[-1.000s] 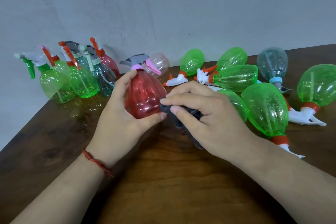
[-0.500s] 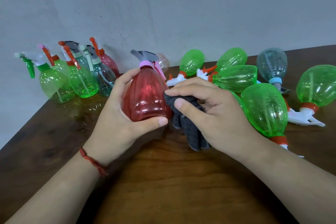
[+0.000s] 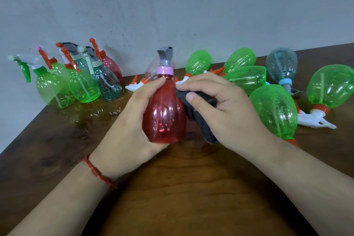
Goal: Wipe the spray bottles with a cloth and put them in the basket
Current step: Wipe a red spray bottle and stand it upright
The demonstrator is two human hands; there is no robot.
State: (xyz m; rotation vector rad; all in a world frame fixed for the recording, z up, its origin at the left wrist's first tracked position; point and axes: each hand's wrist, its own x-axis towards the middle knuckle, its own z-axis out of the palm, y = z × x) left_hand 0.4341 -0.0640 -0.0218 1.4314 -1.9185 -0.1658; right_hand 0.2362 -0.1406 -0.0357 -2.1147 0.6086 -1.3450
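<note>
- Since a second ago the red spray bottle (image 3: 164,113) has swung from tilted to upright, nozzle up.
- Left grip (image 3: 126,120) is wrapped round its belly, over the desk (image 3: 191,188); right grip (image 3: 226,113) pinches the dark cloth (image 3: 203,120) against its right side.
- Likely empty, light, thin-walled and slick: hold the belly or neck.
- No label or writing is readable.
</note>
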